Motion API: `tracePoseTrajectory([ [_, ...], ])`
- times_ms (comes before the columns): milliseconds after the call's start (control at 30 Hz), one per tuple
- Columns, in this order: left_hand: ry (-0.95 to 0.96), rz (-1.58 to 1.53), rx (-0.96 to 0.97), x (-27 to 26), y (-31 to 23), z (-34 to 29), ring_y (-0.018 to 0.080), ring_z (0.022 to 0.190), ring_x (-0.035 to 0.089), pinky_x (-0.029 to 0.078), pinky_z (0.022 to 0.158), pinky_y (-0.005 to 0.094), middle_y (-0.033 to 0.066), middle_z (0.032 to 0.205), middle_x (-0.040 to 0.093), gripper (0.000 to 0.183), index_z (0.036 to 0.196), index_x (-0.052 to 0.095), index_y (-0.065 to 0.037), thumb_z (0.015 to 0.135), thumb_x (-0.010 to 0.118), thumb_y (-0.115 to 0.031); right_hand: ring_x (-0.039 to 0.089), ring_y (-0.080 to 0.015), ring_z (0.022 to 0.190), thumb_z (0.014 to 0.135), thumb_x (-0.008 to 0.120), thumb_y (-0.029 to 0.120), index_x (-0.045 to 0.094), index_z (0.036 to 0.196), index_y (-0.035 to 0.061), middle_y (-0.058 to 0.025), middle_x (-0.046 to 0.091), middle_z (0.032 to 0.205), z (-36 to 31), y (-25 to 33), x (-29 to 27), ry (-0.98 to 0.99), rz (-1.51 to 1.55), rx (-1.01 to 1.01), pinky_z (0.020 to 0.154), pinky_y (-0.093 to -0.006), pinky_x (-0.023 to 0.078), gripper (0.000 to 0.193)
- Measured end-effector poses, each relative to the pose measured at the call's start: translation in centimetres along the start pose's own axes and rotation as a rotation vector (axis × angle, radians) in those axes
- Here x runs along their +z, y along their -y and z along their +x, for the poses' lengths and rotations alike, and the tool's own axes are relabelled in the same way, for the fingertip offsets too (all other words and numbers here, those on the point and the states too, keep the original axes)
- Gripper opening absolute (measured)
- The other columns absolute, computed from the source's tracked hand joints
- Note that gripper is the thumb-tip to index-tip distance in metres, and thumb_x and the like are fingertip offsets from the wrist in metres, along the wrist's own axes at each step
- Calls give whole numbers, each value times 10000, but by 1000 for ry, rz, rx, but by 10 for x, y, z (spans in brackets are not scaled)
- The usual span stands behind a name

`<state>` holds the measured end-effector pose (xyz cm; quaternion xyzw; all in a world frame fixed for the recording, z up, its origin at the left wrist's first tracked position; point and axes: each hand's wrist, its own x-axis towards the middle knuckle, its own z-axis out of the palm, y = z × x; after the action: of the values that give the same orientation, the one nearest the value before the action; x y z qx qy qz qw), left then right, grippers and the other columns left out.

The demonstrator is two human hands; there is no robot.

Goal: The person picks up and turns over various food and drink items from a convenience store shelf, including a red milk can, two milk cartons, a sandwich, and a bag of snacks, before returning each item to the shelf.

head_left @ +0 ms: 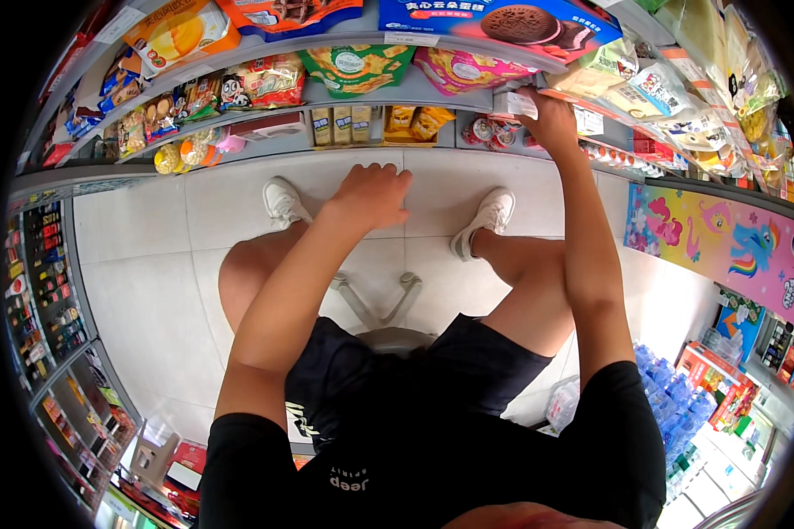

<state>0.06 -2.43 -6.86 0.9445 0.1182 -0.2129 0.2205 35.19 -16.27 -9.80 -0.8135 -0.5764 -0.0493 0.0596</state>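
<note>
My right hand (551, 122) reaches to the shelf edge ahead, its fingers closed at a small white box-like piece (516, 104) whose kind I cannot make out. Just left of it on the shelf are a pink snack bag (463, 70) and a green snack bag (355, 69). White packets (648, 93) lie to the right of that hand. My left hand (375, 194) hangs over the floor in front of the shelf, loosely bent with the thumb apart, and nothing shows in it.
Below the snack bags, a lower shelf carries yellow packets (415, 122) and round red-topped tubs (490, 132). A blue cake box (503, 25) stands on the upper shelf. Stool legs (379, 304) show between my knees. Wrapped blue bottles (675, 397) stand at right.
</note>
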Motion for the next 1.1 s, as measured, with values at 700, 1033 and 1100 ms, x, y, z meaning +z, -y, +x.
tracePoseTrajectory([
  [700, -364, -1168, 408, -62, -28, -18, 218, 1151, 630, 496, 989, 366, 116, 1260, 639, 652, 1402, 500, -11, 863, 783, -245, 617, -104, 950, 851, 787, 109, 611, 1191, -33, -70, 678, 1071, -36, 135, -175, 155, 1085, -34, 808, -279, 529, 408],
  [1033, 253, -1988, 504, -58, -28, -22, 340, 963, 719, 588, 858, 421, 160, 1177, 670, 501, 1338, 498, 38, 1000, 590, -321, 607, -102, 889, 892, 664, 191, 653, 1104, -9, -40, 666, 964, -48, 171, -141, 119, 1770, 486, 827, -256, 473, 292],
  [1100, 315, -2070, 519, -50, -30, -12, 346, 1039, 700, 579, 903, 475, 178, 1290, 633, 527, 1358, 489, 26, 1039, 513, -393, 599, -92, 873, 914, 623, 264, 646, 1055, 7, -29, 659, 947, -48, 170, -139, 138, 1805, 481, 803, -259, 470, 294],
])
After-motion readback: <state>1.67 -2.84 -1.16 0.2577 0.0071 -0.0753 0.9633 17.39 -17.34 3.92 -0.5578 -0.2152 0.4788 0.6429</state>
